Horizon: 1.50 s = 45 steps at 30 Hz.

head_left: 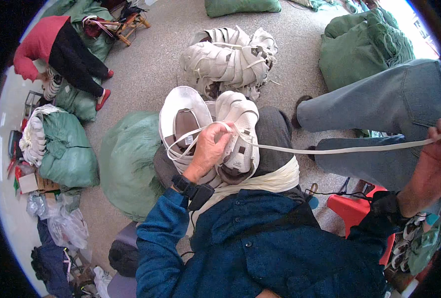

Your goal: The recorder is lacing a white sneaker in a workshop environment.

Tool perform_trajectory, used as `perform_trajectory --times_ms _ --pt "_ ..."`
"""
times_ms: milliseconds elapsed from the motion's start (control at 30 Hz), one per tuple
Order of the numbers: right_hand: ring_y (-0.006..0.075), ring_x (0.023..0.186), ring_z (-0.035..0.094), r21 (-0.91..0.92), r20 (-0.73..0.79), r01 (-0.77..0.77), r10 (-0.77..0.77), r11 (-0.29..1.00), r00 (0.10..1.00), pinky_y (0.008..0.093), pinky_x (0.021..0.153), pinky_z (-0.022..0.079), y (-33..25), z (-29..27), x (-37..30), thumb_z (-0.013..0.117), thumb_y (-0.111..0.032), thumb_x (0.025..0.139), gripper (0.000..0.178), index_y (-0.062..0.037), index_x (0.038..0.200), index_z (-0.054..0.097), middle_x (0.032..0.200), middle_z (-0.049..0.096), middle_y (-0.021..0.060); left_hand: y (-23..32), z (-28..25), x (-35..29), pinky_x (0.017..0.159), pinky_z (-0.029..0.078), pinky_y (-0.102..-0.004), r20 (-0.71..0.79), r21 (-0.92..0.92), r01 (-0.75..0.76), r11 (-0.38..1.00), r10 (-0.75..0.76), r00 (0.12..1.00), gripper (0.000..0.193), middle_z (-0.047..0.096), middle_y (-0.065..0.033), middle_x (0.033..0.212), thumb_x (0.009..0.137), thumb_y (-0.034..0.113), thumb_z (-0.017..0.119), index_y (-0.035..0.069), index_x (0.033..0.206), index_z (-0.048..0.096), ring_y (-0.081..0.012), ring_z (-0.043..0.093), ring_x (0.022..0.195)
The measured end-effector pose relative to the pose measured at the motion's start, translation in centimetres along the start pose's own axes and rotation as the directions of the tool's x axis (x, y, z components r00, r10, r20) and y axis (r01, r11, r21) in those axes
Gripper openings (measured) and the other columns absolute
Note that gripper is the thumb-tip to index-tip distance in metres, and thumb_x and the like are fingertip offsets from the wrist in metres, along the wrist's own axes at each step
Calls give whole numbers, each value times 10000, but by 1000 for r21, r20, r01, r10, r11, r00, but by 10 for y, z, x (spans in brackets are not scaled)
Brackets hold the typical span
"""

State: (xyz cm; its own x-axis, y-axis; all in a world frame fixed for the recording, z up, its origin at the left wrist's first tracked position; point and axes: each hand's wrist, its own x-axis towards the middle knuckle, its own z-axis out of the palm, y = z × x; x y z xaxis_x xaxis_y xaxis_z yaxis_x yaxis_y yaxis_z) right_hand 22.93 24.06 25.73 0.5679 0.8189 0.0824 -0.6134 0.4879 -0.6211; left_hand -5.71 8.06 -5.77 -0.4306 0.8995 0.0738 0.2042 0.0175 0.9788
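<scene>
Currently, two pale shoes sit side by side on my lap: the left-hand shoe with its mouth facing up and its insole showing, the right-hand shoe with its laced front up. Left hand: thumb and fingertips pinched on the off-white lace, over the inner side of the right-hand shoe. Inferred reason: a pinch so near the shoe gives an anchor against the pull. Right hand: far out to my right, at the edge of view, fingers curled around the lace; its tip is not clearly seen. The lace runs nearly straight between the hands, sagging little, so I judge it lightly tensioned. A slack loop also crosses from my left fingers to the left-hand shoe. My thighs, with a cream cloth across them, serve as the bench, likely to leave both hands free. A stack of similar shoes lies on the floor ahead, probably put there for easy reach.
</scene>
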Motion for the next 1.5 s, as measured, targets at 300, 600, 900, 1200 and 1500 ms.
perform_trajectory --times_ms 300,600,900,1200,1500 --pt "32 595 456 -892 441 -37 885 451 146 209 481 351 141 -176 -44 618 -129 977 51 -93 987 583 714 517 -52 20 -3 8 936 454 -405 120 592 -242 769 212 970 79 654 -107 896 855 108 680 35 873 659 -281 623 882" --pt "93 633 623 -982 176 -129 928 141 -327 231 519 489 200 -244 -63 516 -84 1022 109 -19 1101 556 776 657 45 32 3 4 857 464 -490 284 812 -388 436 285 916 153 644 -103 842 904 210 632 75 833 639 -307 650 825" --pt "177 664 615 -700 681 343 730 626 57 326 612 491 223 -227 -87 583 -110 973 143 -4 1027 664 779 672 135 39 49 -36 728 523 -440 273 586 -147 797 -23 962 330 667 -194 948 902 139 662 33 1205 582 -369 665 856" --pt "267 673 658 -694 669 374 743 615 20 372 620 502 222 -222 -85 626 -120 935 141 13 976 651 772 653 199 34 67 -35 558 488 -311 35 395 101 913 -125 992 436 650 -83 734 849 68 743 23 1248 574 -151 604 575" --pt "442 761 632 -521 780 485 623 702 -65 478 644 498 242 -217 -82 606 -105 875 101 -11 904 627 769 629 222 25 69 -32 542 469 -274 33 280 148 949 -163 986 371 628 -30 732 861 50 728 -1 1208 608 -87 566 583"
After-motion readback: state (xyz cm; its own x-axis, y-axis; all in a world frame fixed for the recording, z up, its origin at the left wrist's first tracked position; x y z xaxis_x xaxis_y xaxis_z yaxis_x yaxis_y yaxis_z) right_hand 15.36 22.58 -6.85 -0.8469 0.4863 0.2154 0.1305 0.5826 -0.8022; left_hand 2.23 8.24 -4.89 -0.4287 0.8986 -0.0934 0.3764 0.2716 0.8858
